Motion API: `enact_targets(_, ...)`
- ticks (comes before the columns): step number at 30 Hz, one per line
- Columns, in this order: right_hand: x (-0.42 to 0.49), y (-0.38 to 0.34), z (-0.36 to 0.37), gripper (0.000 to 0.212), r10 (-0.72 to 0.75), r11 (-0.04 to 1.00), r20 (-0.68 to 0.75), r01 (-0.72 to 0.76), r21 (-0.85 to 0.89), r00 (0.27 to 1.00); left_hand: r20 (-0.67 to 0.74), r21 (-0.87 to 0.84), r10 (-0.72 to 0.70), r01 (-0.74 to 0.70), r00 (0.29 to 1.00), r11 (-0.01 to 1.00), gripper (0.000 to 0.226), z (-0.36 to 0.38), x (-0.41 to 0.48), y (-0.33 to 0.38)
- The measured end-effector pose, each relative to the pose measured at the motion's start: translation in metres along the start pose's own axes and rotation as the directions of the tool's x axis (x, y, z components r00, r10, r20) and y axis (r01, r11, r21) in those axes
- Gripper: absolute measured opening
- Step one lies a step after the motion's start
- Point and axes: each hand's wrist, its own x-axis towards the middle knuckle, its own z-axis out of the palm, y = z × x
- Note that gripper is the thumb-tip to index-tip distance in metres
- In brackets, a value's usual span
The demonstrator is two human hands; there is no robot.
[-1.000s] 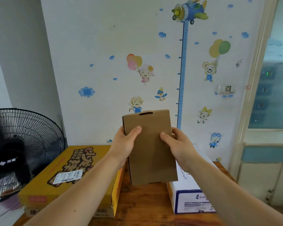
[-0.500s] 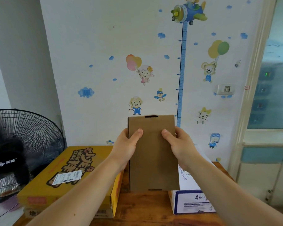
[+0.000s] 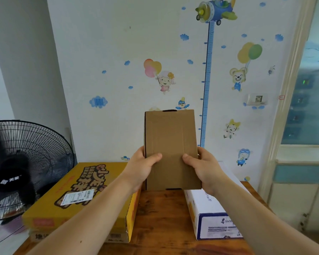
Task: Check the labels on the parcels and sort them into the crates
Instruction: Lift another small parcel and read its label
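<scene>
Fingers of left hand and right hand grip the parcel — tilted before, now square — no label showing; probably needs turning.

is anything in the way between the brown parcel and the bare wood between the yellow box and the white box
Nothing visible does. The left hand and right hand grip the brown parcel upright over that strip of wooden table, and the gap between the yellow box and the white box lies bare beneath it.
</scene>
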Motion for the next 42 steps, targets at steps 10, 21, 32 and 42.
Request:
enact_targets(10,0.005,-0.007,-0.001,0.015,-0.012,0.988,-0.023,0.015,0.153,1.0,0.043,-0.094,-0.048,0.052,0.998,0.994,0.021,-0.001,-0.004,-0.005)
enact_targets(21,0.0,0.002,0.002,0.035,0.003,0.999,0.08,-0.006,0.039,0.997,-0.004,-0.044,0.052,-0.052,0.999,0.998,0.015,-0.002,-0.002,-0.004)
enact_targets(32,-0.007,0.001,0.005,0.032,-0.05,0.999,0.053,0.049,0.009,0.997,-0.043,0.007,0.017,-0.017,0.999,1.0,0.024,-0.005,0.002,-0.004)
enact_targets(42,-0.024,-0.001,0.017,0.023,-0.132,0.981,0.075,0.141,-0.132,0.988,-0.091,0.128,0.073,-0.061,0.993,0.99,0.088,0.012,-0.003,-0.008)
